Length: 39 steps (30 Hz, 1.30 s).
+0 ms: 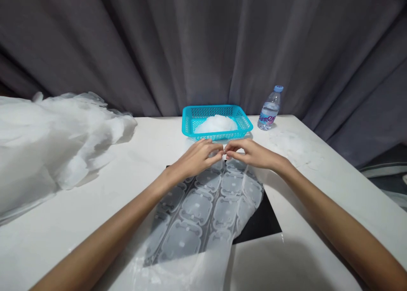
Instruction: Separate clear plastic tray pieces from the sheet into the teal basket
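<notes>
Bottle label “ante…” (beyond right hand)

The slim, bare left hand and slim, bare right hand have slender, tapering fingers and narrow wrists. Both 2 forearms, the long, bare left forearm and matching right forearm, look smooth, uncovered and thicker toward the elbow.

The white pile runs off the left edge, and the near end of the clear sheet is cut off. Anything between left hand and right hand seems too small to tell.
</notes>
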Each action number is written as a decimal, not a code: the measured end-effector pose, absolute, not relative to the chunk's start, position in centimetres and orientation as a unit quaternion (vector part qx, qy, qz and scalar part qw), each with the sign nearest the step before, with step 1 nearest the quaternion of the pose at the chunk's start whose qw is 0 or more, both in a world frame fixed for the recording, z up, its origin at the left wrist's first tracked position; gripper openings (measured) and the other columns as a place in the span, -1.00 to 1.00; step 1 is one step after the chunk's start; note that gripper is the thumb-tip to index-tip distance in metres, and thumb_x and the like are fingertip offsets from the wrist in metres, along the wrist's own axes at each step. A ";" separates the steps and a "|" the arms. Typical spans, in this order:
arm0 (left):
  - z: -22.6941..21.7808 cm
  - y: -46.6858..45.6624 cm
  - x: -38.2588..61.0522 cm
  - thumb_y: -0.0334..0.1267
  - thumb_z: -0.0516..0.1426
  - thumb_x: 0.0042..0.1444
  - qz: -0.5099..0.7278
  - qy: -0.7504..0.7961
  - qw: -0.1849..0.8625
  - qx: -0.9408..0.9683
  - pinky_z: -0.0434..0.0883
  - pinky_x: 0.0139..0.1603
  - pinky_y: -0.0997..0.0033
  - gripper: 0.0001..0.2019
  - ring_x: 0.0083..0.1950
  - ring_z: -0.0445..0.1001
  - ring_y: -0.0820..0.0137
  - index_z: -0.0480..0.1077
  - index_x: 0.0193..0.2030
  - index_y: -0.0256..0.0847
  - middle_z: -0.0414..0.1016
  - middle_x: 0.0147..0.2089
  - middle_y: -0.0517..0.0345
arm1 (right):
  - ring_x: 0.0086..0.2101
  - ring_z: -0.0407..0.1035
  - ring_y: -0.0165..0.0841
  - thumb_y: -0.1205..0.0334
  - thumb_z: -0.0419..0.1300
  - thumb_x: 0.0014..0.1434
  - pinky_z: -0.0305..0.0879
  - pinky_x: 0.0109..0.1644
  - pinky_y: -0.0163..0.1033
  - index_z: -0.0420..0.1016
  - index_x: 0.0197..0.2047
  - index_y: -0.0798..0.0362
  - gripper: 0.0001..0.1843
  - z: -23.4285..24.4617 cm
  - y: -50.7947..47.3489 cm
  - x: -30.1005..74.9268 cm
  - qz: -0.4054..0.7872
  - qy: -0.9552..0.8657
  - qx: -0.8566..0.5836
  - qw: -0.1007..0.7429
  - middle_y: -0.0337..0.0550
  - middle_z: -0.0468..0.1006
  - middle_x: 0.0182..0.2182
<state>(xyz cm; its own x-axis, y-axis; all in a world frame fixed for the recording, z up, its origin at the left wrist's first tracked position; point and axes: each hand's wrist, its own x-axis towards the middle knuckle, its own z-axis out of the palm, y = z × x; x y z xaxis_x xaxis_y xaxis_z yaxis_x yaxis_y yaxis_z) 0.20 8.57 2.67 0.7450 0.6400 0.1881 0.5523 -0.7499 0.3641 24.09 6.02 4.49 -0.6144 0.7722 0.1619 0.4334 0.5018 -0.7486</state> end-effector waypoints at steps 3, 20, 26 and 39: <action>3.0 8.4 0.5 -0.01 0.00 0.49 0.170 0.334 0.097 0.922 0.39 0.13 0.12 -0.61 0.05 0.53 0.09 0.53 0.11 -0.20 0.64 -0.09 -0.02 | -0.29 0.50 -0.31 0.29 0.11 0.41 0.35 -0.16 -0.23 0.55 -0.16 0.09 -0.82 3.9 6.1 23.8 0.269 -0.837 -0.393 0.269 -0.12 0.65 -0.28; 5.1 5.9 0.8 -0.39 0.05 0.42 0.167 0.192 -0.093 0.963 0.36 -0.11 0.27 -0.81 -0.23 0.49 0.25 0.41 -0.24 -0.20 0.50 -0.30 0.06 | -0.23 0.54 -0.25 0.40 0.12 0.38 0.34 -0.06 -0.21 0.61 -0.12 0.08 -0.79 0.3 7.0 23.2 0.175 -0.804 -0.470 0.319 -0.09 0.70 -0.23; 4.7 9.0 -2.3 -0.26 -0.01 0.51 0.140 0.339 -0.088 0.926 0.38 -0.08 0.21 -0.74 -0.24 0.53 0.16 0.48 -0.12 -0.26 0.50 -0.34 0.01 | -0.01 0.41 -0.06 0.40 0.06 0.42 0.33 0.13 0.04 0.54 0.00 0.08 -0.76 -0.2 6.6 24.0 0.077 -0.828 -0.492 0.259 0.10 0.58 -0.06; 4.3 9.4 -2.9 0.09 0.19 0.38 0.114 0.255 0.160 0.947 0.32 0.08 0.22 -0.66 -0.06 0.49 0.20 0.65 -0.09 -0.10 0.59 -0.18 0.08 | 0.08 0.34 -0.14 0.26 0.08 0.47 0.30 0.24 0.04 0.46 0.03 0.02 -0.84 1.5 4.2 21.9 0.249 -0.885 -0.343 0.193 -0.01 0.54 -0.04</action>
<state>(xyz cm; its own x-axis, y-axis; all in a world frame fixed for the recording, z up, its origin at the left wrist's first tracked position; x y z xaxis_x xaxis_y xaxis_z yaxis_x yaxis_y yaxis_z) -2.92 9.35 4.26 0.8440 0.5191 0.1349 0.4458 -0.8189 0.3616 21.90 4.16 1.53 -0.6899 0.7033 0.1714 0.5105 0.6406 -0.5736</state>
